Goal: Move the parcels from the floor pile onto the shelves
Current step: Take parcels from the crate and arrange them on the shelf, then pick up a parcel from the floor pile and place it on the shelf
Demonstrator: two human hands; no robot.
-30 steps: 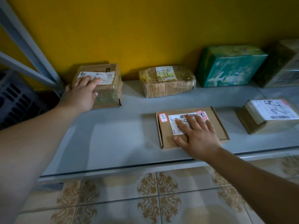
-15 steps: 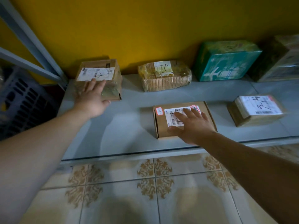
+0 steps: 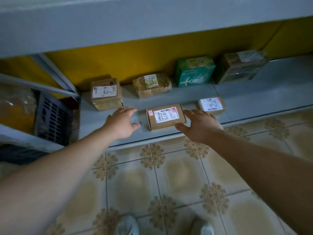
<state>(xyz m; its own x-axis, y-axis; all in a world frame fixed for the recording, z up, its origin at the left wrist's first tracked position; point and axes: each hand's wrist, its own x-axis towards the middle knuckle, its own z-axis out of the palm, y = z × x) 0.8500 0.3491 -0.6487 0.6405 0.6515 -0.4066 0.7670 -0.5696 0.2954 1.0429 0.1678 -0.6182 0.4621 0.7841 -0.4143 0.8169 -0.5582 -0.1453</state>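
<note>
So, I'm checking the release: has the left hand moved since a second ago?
Yes. The left hand has drawn back off the brown box toward the front edge of the shelf, beside the flat parcel.

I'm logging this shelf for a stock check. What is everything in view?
flat cardboard box: one, brown, shelf front, between the hands
square cardboard box: one, brown, back left
plastic-wrapped parcel: one, tan, back centre
green box: one, green, back, right of centre
dark wrapped box: one, brownish, back right
small labelled parcel: one, brown, front right
lower shelf: one, grey, bearing all six parcels
upper shelf: one, grey, above
wall: one, yellow, behind
slotted crate: one, dark, left
floor: one, beige patterned tiles, below
shoes: two, pale, bottom edge
left hand: one, open, left of flat box
right hand: one, open, at flat box's right edge
</note>
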